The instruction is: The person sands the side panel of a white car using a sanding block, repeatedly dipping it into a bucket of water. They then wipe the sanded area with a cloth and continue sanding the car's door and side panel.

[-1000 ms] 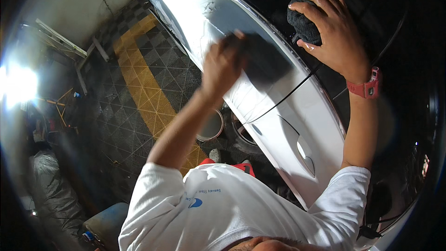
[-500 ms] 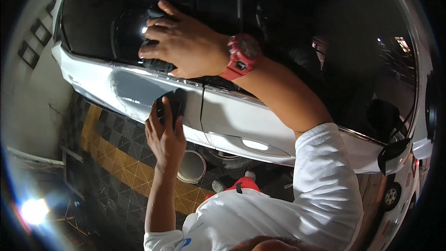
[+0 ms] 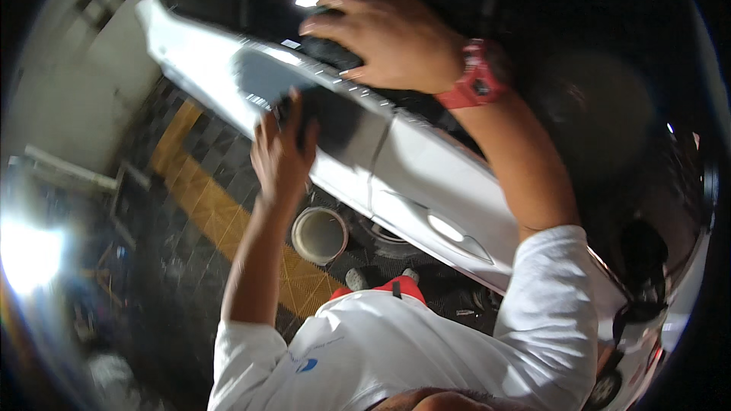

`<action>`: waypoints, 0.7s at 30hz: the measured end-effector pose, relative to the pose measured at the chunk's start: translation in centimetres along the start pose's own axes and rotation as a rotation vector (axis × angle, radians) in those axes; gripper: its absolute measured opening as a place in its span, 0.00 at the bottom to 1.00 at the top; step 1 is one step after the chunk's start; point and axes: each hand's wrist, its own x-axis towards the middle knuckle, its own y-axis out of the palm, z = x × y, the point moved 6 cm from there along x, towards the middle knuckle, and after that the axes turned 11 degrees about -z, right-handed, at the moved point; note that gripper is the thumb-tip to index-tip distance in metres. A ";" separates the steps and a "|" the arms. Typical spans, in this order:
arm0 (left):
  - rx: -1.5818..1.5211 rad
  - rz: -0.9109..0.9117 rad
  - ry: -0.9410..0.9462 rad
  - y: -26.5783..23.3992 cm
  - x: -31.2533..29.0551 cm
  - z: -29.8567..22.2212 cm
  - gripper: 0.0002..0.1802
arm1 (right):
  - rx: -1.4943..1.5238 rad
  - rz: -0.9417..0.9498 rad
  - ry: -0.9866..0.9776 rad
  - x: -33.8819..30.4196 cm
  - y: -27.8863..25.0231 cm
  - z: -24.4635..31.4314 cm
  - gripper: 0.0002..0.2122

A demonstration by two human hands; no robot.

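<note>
A white car's side slants across the view, with a wet, dull grey patch on its panel. My left hand lies against this panel at the patch's lower edge, fingers closed round a dark block. The block is partly hidden by the fingers and shadow. Above it, my right hand, wearing a red wristwatch, is spread over a dark, rough-looking pad at the base of the black glass. Motion blurs both hands, and the pad's exact kind cannot be made out.
Below the panel, a round pale bucket stands on the black and yellow tiled floor, near a wheel. A door handle and side mirror stick out at right. A bright lamp shines at far left.
The view has tilted, so the car now slants more. My left hand has moved up the panel with the block, nearer the grey patch. My right hand stays over the dark pad.
</note>
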 end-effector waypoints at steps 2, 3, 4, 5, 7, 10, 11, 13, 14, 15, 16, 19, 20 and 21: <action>0.109 -0.122 -0.182 1.0 4.0 7.2 0.30 | 0.021 -0.014 -0.006 0.5 -0.4 0.5 0.35; 0.134 -0.108 -0.195 1.1 4.8 9.1 0.32 | 0.087 -0.041 -0.041 1.4 -1.4 1.2 0.29; 0.128 -0.086 -0.269 1.5 4.7 8.5 0.31 | 0.090 -0.049 -0.048 1.5 -1.4 1.0 0.28; 0.039 -0.079 -0.222 1.5 4.1 6.1 0.31 | 0.094 -0.056 -0.051 1.4 -1.3 0.7 0.27; -0.112 -0.090 -0.060 -0.5 0.1 -1.1 0.31 | 0.009 -0.053 0.001 -0.5 0.2 -0.2 0.34; -0.180 -0.063 0.139 -1.4 -2.4 -4.7 0.31 | -0.011 0.041 -0.004 -0.5 0.3 0.0 0.34; -0.164 -0.040 0.183 -1.7 -2.6 -3.9 0.30 | 0.000 0.052 0.013 -0.5 0.5 0.0 0.35; -0.023 -0.042 -0.062 0.5 1.5 3.0 0.30 | 0.004 0.063 -0.001 0.1 0.4 0.0 0.35; 0.080 -0.180 -0.085 1.2 3.1 7.3 0.29 | 0.020 0.059 -0.010 0.5 0.7 0.6 0.35; 0.065 -0.214 -0.137 1.0 4.5 8.8 0.29 | 0.007 0.050 -0.010 0.4 0.8 0.9 0.35; -0.054 -0.122 -0.184 1.7 4.1 8.5 0.30 | -0.009 0.039 -0.011 0.1 0.9 0.7 0.35; -0.204 -0.040 -0.116 1.7 0.3 2.1 0.32 | -0.050 0.057 0.001 0.2 0.9 0.4 0.34; -0.143 -0.121 0.058 0.1 -2.2 -1.8 0.34 | -0.063 0.081 0.014 -0.2 0.8 0.2 0.34; -0.142 -0.075 0.095 -0.3 -3.2 -2.7 0.35 | -0.071 0.066 -0.002 -0.5 0.8 0.1 0.34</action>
